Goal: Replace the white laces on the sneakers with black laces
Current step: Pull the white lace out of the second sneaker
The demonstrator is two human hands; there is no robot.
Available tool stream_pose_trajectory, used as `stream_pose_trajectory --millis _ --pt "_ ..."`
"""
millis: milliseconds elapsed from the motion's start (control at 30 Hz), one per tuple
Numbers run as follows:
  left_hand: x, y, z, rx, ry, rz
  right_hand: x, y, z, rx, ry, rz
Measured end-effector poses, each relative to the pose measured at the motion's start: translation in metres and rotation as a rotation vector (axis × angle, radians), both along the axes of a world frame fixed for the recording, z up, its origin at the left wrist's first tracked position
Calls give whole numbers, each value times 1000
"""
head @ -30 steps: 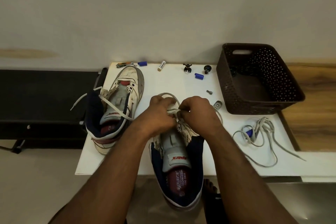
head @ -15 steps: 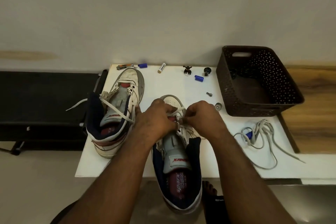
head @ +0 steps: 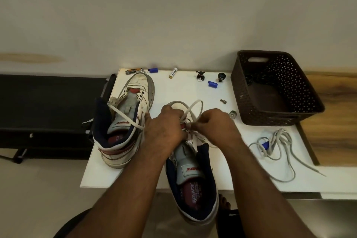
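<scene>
- One brown basket (head: 301, 91) stands at the back right of my white table (head: 173, 92); something dark and tangled lies in its far corner, too dim to name.
- Two sneakers are on the table. The near sneaker (head: 193, 176) is in front of me, heel hanging over the table edge, with "Sparx" in red on its tongue tab and white "sparx" on its red insole.
- The far sneaker (head: 125, 121) is to its left, toe toward the wall, with red writing on its tongue that I can't read and one white lace (head: 125, 117) lying across its opening.
- My left hand (head: 164, 131) is curled over the near sneaker's eyelets, and my right hand (head: 214, 127) pinches a white lace loop (head: 193, 107) that arches over the toe; both arms reach forward, knuckles up.
- A loose lace (head: 278, 145) is heaped on the table to my right, near the basket.
- A battery (head: 173, 73) lies by the wall, its label too small to read.
</scene>
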State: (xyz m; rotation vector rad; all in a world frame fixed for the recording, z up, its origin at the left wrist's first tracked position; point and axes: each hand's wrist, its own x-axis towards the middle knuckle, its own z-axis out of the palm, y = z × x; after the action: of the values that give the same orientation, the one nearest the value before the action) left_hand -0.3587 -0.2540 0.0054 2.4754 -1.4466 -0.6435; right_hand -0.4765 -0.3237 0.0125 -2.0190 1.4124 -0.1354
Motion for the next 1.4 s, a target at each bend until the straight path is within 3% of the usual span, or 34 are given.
stream_pose_trajectory --millis 67,200,333,400,433,533,567,633,767,900,967,1100,1167,1200,1233,1300,1333,1400 --pt "0 0 -1 -17 16 1 5 1 -11 46 -11 7" --pt "-1 -1 1 17 -4 -20 8 0 -7 -86 -65 -5" --pt "0 -1 2 89 -58 -65 -8 -12 38 -497 -535 -260" --pt "0 -1 3 97 -55 -63 -12 -18 42 -502 -669 -324" --pt "-1 -1 3 92 -47 -59 -13 -19 36 -392 -588 -297" --pt "-1 0 4 51 -26 -44 -11 -9 7 101 7 -64" --pt "-1 0 3 42 -23 -43 -9 -6 -1 164 110 -1" --pt "-2 0 3 36 -18 -43 -3 -2 -9 79 108 25" --pt "-1 0 4 47 -14 -73 8 -2 -11 36 -137 -62" --pt "-1 0 4 33 -1 -68 8 0 -16 26 -102 -10" --pt "-1 0 4 35 7 -61 9 -1 -10 -50 -247 -85" --pt "-3 0 7 82 10 -44 -7 -16 37 -305 -979 -410" --pt "-3 1 6 75 13 -42 -20 -22 48 -308 -1057 -502" --pt "-3 1 6 57 33 -33 -24 -24 44 -260 -973 -492" --pt "-3 1 6 33 68 -15 -27 -27 35 -201 -769 -421" --pt "0 1 8 -22 142 40 -27 -25 13 -84 -193 -172" --pt "2 1 9 -42 157 61 -25 -22 5 -62 3 -79" --pt "3 0 9 -58 139 68 -18 -15 4 -89 46 27"
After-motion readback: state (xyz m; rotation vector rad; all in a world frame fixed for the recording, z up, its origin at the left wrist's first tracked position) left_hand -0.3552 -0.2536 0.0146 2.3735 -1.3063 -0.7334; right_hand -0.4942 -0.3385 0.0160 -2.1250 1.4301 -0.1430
